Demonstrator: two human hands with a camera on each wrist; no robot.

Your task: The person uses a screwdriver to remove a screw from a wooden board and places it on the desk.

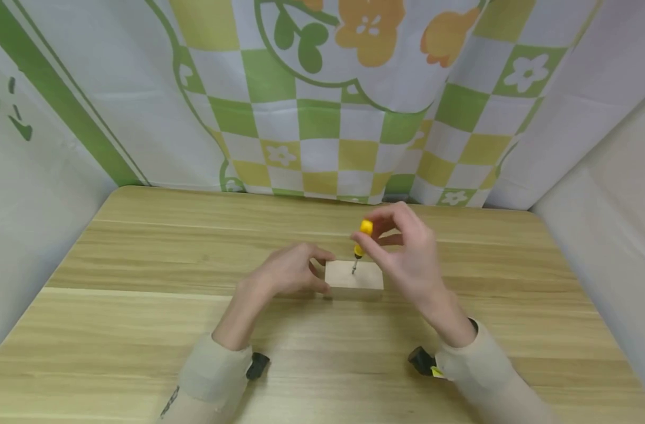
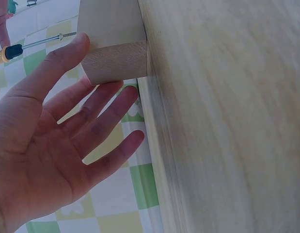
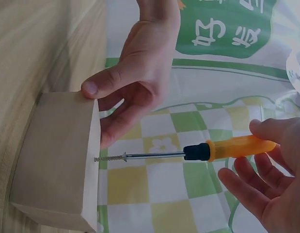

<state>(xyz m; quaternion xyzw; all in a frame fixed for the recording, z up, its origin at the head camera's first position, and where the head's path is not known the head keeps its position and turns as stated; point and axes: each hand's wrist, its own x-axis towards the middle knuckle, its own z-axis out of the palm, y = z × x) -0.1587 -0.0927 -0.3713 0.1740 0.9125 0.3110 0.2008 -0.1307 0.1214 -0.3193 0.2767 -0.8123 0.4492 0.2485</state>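
Note:
A pale wooden block (image 1: 354, 281) lies on the table in the head view. My left hand (image 1: 291, 268) holds its left end, thumb at the near side and fingers at the far side. A screw (image 3: 111, 158) stands upright with its point at the block's top face and most of its thread showing. My right hand (image 1: 411, 253) grips the yellow handle of a screwdriver (image 3: 232, 148) between thumb and fingers. The screwdriver is held above the block, its shaft in line with the screw and its tip at the screw head in the right wrist view.
The wood-grain table (image 1: 142, 330) reaches back to a hanging checked cloth (image 1: 322, 118) with flowers. White cloth walls stand at both sides. Black wrist cameras, one on the left sleeve (image 1: 216, 368) and one on the right sleeve (image 1: 476, 365), hang over the table.

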